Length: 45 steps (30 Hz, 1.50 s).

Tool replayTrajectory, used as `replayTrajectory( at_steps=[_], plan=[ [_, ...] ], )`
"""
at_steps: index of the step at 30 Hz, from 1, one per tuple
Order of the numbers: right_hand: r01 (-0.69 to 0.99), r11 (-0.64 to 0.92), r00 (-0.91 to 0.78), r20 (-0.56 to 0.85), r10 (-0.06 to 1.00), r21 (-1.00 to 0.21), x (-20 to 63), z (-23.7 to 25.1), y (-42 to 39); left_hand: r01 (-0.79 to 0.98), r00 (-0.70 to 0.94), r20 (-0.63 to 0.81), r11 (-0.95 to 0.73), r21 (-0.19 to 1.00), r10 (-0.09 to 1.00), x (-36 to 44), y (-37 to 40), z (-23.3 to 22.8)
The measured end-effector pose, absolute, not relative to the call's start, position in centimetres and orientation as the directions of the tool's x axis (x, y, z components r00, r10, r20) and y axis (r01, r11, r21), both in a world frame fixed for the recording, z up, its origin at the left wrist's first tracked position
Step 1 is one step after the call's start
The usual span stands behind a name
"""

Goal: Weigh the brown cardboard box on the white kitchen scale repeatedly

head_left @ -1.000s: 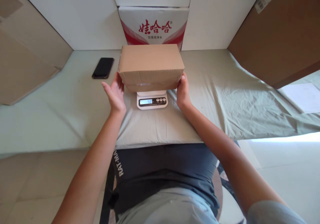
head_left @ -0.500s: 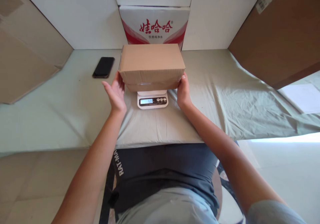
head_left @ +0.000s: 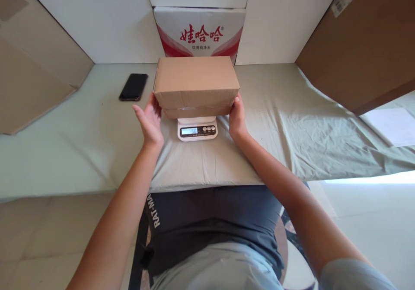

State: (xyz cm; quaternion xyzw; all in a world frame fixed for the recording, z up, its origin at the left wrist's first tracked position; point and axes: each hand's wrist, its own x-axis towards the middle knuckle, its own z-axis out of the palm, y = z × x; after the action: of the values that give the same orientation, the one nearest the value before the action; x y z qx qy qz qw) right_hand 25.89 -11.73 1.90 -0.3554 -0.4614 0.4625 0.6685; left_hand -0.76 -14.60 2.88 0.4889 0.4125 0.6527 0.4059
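A closed brown cardboard box (head_left: 197, 74) rests over a small white digital scale (head_left: 197, 137), whose lit display shows digits starting with 5. The box hides most of the weighing plate. My left hand (head_left: 151, 121) is against the box's left end, fingers pressed to its lower side and the thumb sticking out away from it. At the right end, my right hand (head_left: 237, 116) grips the lower corner, with the thumb up along the edge and the other fingers mostly hidden. Between both hands the box sits level.
A dark phone (head_left: 133, 87) lies left of the box on the pale green cloth (head_left: 81, 151). Behind stands a white and red carton (head_left: 201, 30). Large brown cardboard pieces flank the table at left (head_left: 35, 65) and right (head_left: 353, 43). White paper (head_left: 391, 127) lies far right.
Nearly nothing differs: the box, the scale and both hands stay in place, and the view shifts very slightly.
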Motion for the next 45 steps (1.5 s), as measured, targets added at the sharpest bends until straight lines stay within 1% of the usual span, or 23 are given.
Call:
replayTrajectory(
  at_steps=[8,14,17,21,26,31,38,45],
  plan=[
    [-0.279,0.316,0.155,0.282,0.947,-0.907,25.8,2.2,-11.8,-0.171,-0.188,0.303,-0.335,0.927,0.934,-0.7,-14.8,3.0],
    [-0.256,0.348,0.136,0.323,0.937,-0.902,25.7,2.5,-12.0,-0.148,-0.204,0.289,-0.321,0.935,0.935,-0.3,-15.1,3.4],
    [-0.272,0.341,0.142,0.313,0.939,-0.9,25.7,2.6,-12.0,-0.152,-0.227,0.285,-0.323,0.934,0.931,-0.3,-14.9,3.3],
    [-0.298,0.327,0.154,0.293,0.944,-0.897,25.7,2.6,-12.0,-0.097,-0.226,0.279,-0.306,0.947,0.933,-0.4,-14.7,3.2],
    [-0.272,0.337,0.15,0.306,0.94,-0.901,25.8,2.3,-11.8,-0.158,-0.205,0.293,-0.327,0.932,0.934,-0.4,-15.0,3.4],
    [-0.257,0.332,0.142,0.305,0.942,-0.908,25.9,2.1,-11.6,-0.162,-0.202,0.294,-0.328,0.931,0.934,-0.4,-14.9,3.1],
    [-0.242,0.353,0.143,0.327,0.934,-0.904,25.9,2.1,-11.7,-0.201,-0.226,0.249,-0.295,0.934,0.942,0.0,-15.1,3.5],
    [-0.238,0.375,0.117,0.356,0.927,-0.896,25.6,2.8,-12.1,-0.163,-0.223,0.26,-0.299,0.94,0.939,0.5,-15.2,3.9]
  ],
)
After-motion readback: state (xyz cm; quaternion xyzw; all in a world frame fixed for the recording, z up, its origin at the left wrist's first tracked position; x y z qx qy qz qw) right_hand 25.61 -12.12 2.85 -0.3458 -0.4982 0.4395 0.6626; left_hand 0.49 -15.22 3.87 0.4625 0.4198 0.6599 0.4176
